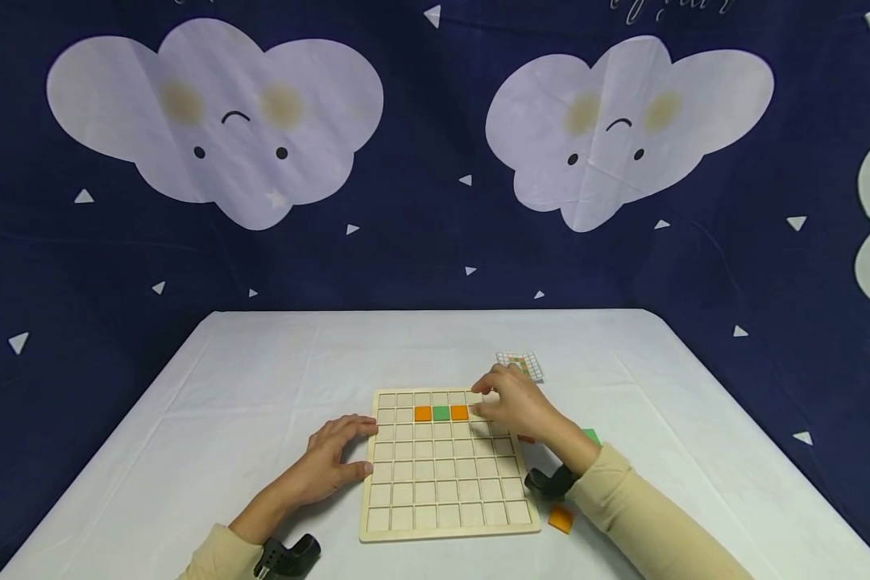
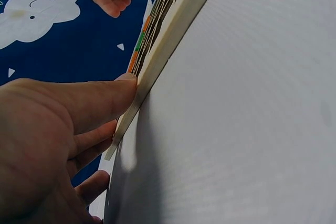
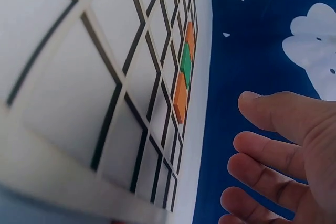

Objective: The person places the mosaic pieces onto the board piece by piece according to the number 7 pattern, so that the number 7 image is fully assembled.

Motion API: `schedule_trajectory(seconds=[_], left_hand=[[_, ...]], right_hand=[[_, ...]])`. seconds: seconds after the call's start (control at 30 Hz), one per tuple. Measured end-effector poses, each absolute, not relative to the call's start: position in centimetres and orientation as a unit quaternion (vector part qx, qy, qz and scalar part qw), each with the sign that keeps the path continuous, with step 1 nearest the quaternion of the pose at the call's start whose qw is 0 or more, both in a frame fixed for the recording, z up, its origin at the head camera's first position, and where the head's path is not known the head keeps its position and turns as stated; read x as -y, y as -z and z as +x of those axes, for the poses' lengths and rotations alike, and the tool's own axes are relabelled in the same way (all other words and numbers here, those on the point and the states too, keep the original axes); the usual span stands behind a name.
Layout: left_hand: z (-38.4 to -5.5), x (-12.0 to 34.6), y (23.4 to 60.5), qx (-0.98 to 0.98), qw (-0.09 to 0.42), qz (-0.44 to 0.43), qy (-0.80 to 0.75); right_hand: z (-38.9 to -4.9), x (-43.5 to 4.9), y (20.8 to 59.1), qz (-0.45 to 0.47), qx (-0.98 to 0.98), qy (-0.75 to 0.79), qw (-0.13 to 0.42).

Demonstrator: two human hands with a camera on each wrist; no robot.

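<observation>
I see a pale wooden board (image 1: 441, 535) lying flat on the white table (image 1: 261, 362), between the two hands and partly under the right one. Its raised strips form square cells; three flat tiles, an orange tile (image 1: 424, 413), a green tile (image 1: 441, 413) and a second orange tile (image 1: 460, 412), fill neighbouring ones. I can't tell a long axis for the board; the tile row runs crosswise, ending just beside the right thumb. The left hand (image 1: 322, 466) has its fingers apart, thumb and fingertips touching the near side edge. The right hand (image 1: 516, 400) hovers with thumb and fingers apart, holding nothing. It partly blocks my view of a printed card (image 1: 519, 366) beyond it. A loose orange piece (image 1: 561, 519) lies nearer me than that hand; its forearm partly covers a green piece (image 1: 592, 436).
</observation>
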State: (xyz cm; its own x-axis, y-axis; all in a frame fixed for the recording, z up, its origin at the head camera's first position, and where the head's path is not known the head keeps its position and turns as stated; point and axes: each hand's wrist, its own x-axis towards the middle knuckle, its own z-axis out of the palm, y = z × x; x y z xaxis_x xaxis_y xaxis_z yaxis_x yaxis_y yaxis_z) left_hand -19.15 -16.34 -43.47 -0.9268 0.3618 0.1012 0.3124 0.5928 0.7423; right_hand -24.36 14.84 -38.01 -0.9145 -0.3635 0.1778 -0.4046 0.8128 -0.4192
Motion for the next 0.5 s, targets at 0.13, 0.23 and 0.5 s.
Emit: schedule_trajectory(seconds=[0.13,0.23,0.5], left_hand=[[-19.2,16.4,43.4,-0.892,0.03,0.19,-0.41],[-19.2,16.4,43.4,-0.892,0.029,0.193,-0.408],[-19.1,16.5,43.4,-0.892,0.031,0.191,-0.408]], right_hand=[[-24.1,-15.4,37.8,0.199,0.95,-0.234,0.049],[-23.9,-16.0,37.8,0.198,0.95,-0.236,0.057],[-23.3,-17.3,37.8,0.191,0.953,-0.224,0.075]])
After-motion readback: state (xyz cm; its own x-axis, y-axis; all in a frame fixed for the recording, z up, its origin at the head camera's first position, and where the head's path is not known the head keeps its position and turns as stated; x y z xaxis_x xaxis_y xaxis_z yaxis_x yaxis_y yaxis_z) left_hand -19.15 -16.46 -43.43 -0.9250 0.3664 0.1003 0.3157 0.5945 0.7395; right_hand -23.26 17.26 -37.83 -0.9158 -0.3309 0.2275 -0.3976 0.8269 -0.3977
